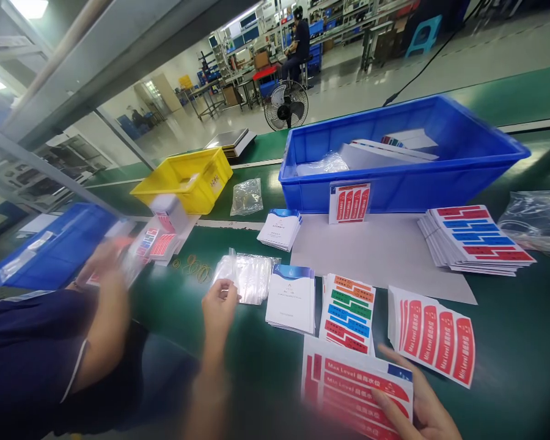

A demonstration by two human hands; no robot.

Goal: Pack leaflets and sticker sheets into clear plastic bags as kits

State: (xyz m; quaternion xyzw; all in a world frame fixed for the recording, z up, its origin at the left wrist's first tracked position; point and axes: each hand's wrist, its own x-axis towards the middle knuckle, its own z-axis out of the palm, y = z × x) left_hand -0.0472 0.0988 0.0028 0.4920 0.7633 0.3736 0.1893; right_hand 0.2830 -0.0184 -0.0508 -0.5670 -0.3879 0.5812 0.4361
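My left hand (220, 299) has its fingertips pinched together at the near left edge of a pile of clear plastic bags (252, 278), on a bag whose edge stands up. In front of me, my right hand (417, 403) grips red-and-white label sheets (343, 382) marked Max Level and Min Level; a dark blue corner shows behind them. Beyond these lie a stack of coloured label sheets (348, 311), a stack of white booklets with blue tops (291, 299) and a fanned stack of red label sheets (433, 333).
A blue bin (403, 183) stands at the back, near a yellow bin (187, 180). More booklets (279, 229), rubber bands (197, 267) and a thick label stack (479, 238) lie on the green bench. At left, a co-worker's blurred arm (112, 311) reaches over labels.
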